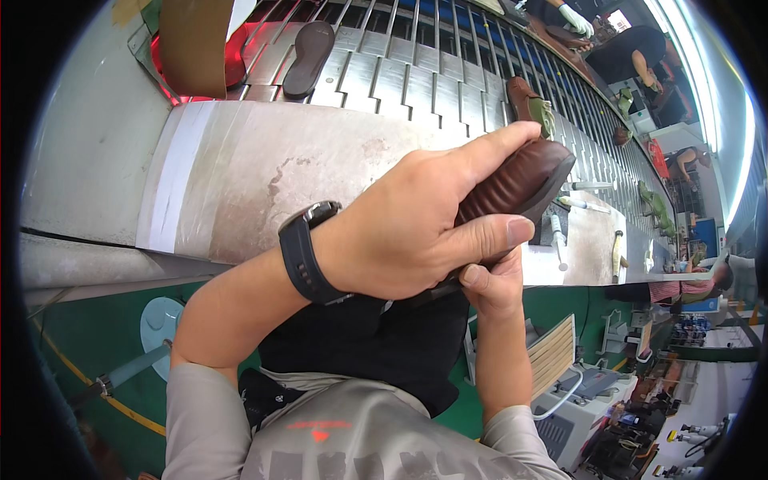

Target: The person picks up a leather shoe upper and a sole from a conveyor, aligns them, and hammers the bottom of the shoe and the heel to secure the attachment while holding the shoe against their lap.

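Gripping a brown shoe [512,188] at frame centre, your left hand [408,232] wraps over its upper while your right hand [492,284] clasps it from beneath; its long axis runs toward the upper right, toe over the table [240,176].

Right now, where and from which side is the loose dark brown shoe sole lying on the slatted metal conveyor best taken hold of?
Probably at its narrow waist, coming from above. The dark brown shoe sole lies flat and alone on the slatted metal conveyor, both long edges free, so fingers could pinch across that narrowest part.
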`<state>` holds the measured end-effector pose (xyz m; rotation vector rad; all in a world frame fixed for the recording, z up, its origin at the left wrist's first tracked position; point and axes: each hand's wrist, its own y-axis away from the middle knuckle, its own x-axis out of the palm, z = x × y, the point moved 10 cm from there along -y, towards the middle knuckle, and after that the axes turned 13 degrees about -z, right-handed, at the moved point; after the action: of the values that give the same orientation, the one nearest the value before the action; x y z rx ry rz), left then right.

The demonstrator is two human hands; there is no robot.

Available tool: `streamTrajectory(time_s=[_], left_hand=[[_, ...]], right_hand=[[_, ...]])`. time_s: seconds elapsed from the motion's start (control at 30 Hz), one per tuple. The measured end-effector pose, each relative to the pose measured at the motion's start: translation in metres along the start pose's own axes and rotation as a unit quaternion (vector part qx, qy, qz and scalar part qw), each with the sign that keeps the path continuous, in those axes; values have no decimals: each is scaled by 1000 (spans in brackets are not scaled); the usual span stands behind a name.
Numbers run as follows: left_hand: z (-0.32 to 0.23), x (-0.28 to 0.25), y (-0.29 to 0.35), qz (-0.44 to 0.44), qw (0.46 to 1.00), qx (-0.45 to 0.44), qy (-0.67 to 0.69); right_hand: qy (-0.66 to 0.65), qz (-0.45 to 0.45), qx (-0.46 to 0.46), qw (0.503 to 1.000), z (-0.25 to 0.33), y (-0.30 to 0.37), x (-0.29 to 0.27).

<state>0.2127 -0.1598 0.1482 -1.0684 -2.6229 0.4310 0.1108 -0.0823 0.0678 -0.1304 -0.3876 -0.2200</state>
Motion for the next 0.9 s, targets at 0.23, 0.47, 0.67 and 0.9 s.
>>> streamTrajectory(time_s=[0.23, 0.47, 0.67, 0.9], left_hand=[[-22, 5, 13, -62, 991, 121, -17], [-26, 8, 26, -50, 995, 31, 77], [-36, -24, 49, -134, 973, -93, 166], [-51, -92, 106, -244, 969, 20, 20]], right_hand=[[46, -13, -74, 996, -1, 7, -15], [46, 38, -62, 996, 7, 18, 4], [146, 2, -102, 984, 19, 30, 47], [321, 4, -138, 937, 17, 30, 77]])
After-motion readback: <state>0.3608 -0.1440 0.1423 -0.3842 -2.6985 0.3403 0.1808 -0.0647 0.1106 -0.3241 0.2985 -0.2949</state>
